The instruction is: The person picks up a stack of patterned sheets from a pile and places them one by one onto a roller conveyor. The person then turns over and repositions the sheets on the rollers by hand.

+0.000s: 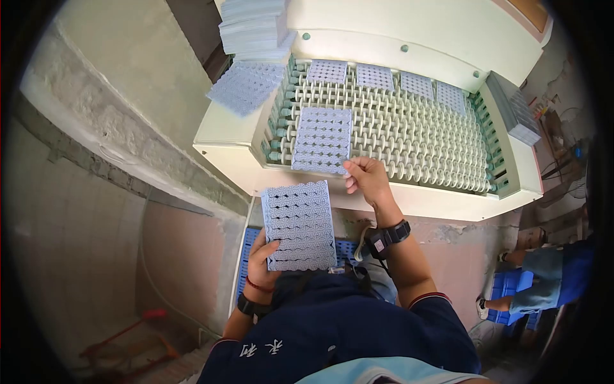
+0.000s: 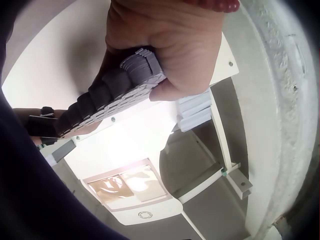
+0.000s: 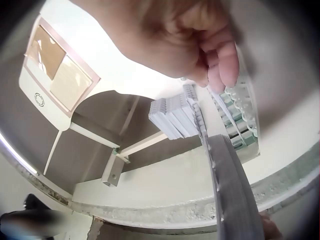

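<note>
My left hand [image 1: 260, 261] grips a thick stack of pale blue patterned panels [image 1: 299, 224] by its lower left edge, thumb over the top face. In the left wrist view the stack [image 2: 115, 89] shows edge-on, with many layers pressed together. My right hand [image 1: 369, 180] pinches the near right corner of a single panel [image 1: 322, 137], between thumb and fingers. That panel lies over the front left part of the roller conveyor [image 1: 409, 144]. In the right wrist view the right hand's fingertips [image 3: 227, 75] meet above the white rollers.
Several panels [image 1: 416, 84] lie in a row at the conveyor's far side. A tall stack [image 1: 252, 29] and fanned panels [image 1: 246, 86] sit on the machine's left ledge. A grey block [image 1: 513, 109] rests on its right side. Another person [image 1: 543, 281] stands at right near blue crates [image 1: 508, 291].
</note>
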The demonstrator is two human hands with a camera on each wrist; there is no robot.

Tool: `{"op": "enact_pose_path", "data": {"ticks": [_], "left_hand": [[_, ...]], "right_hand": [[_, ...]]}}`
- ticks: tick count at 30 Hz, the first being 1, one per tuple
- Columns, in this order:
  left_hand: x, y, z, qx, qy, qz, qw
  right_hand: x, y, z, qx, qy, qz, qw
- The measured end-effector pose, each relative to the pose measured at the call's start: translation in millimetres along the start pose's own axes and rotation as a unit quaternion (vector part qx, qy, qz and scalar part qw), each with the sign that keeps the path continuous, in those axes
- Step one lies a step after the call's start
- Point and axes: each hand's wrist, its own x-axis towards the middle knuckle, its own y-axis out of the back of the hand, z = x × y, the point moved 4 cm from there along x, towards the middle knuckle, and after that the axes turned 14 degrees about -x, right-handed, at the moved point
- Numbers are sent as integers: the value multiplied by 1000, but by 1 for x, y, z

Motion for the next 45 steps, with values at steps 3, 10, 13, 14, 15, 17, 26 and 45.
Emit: {"op": "enact_pose_path", "data": {"ticks": [3,10,13,14,15,17,26,45], "left_hand": [[3,-8,0,23,-20,25,999],[21,-10,-2,38,-29,25,999],[34,-17,-10,26,-29,9,999],[36,-18,-12,19,-34,5,999],[35,-17,-15,17,-32,5,999],[35,-15,-15,17,-32,-1,999],[26,-5,-16,-19,-18,-4,1000],[62,-67,-64,-78,49,-50,995]], "right_hand": [[7,-9,4,-27,-7,-27,999],[-58,0,13,-52,-23,-168,984],[-76,-9,20,-77,-7,-246,966],[-77,-5,16,-75,-20,-204,976],[-77,0,15,-73,-33,-163,983],[-64,24,10,-86,-24,-86,992],[-12,109,-25,-539,99,292,784],[-50,198,-7,-104,69,182,975]]}}
